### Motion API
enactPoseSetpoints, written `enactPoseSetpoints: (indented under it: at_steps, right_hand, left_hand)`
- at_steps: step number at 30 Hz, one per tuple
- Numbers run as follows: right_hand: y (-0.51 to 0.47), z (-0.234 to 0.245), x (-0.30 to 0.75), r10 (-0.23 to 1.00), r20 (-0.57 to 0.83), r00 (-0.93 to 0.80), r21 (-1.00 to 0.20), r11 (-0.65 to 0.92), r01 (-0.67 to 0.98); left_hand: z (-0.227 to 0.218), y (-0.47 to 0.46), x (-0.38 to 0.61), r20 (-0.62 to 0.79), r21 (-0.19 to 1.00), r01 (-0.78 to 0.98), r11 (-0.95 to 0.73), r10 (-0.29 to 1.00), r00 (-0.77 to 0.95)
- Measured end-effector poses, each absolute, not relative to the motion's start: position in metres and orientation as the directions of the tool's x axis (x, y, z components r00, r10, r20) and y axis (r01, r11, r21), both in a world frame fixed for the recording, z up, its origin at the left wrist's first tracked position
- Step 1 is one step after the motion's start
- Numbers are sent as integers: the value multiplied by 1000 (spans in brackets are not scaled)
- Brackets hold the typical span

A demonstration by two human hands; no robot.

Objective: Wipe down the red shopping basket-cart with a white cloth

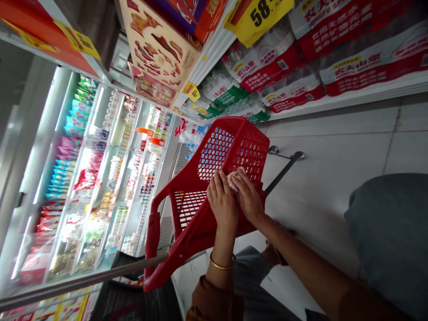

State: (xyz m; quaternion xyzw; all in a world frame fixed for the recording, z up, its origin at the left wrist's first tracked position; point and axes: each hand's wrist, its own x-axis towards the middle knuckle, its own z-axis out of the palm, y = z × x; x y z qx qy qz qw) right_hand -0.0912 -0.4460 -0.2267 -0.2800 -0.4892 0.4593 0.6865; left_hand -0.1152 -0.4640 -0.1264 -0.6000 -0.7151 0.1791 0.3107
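Observation:
Both my hands meet over the rim of a red plastic shopping basket (187, 209) that is on wheels. My left hand (222, 205), with a gold bangle on its wrist, has its fingers curled over a small pale packet (234, 178). My right hand (249, 196) presses against the same packet from the other side. Most of the packet is hidden by the fingers, so I cannot make out what it is. The mesh inside of the basket looks bare where it shows.
The view is strongly tilted. A lit chiller (100, 178) with packaged goods runs along the left. Shelves with shrink-wrapped bottled water packs (284, 67) and yellow price tags (261, 15) fill the top. Pale floor tiles (334, 156) lie beyond the basket's black pull handle (284, 167).

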Motion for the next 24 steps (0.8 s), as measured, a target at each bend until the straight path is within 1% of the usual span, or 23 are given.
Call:
enactPoseSetpoints:
  at_steps: [4, 9, 13, 17, 20, 24]
  right_hand:
    - [-431, -221, -96, 892, 450, 48, -831, 438, -343]
    - [-432, -234, -106, 897, 440, -44, -823, 384, -418]
    - [-439, -246, -110, 921, 387, -35, -851, 342, -399]
    - [-446, -258, -110, 911, 411, -18, -860, 382, -339]
    - [-452, -268, -111, 934, 358, -7, -885, 337, -321]
    - [-462, -287, -113, 955, 296, 19, -909, 287, -303]
  left_hand:
    - [-129, -469, -120, 218, -615, 766, 187, 974, -63]
    - [-132, -470, -120, 234, -599, 775, 200, 970, -70]
    - [-134, -469, -119, 238, -598, 776, 203, 969, -69]
    - [-137, -469, -120, 261, -592, 775, 222, 962, -77]
    - [-139, -470, -122, 274, -579, 783, 227, 959, -75]
    - [-140, -472, -127, 265, -581, 792, 190, 964, -37]
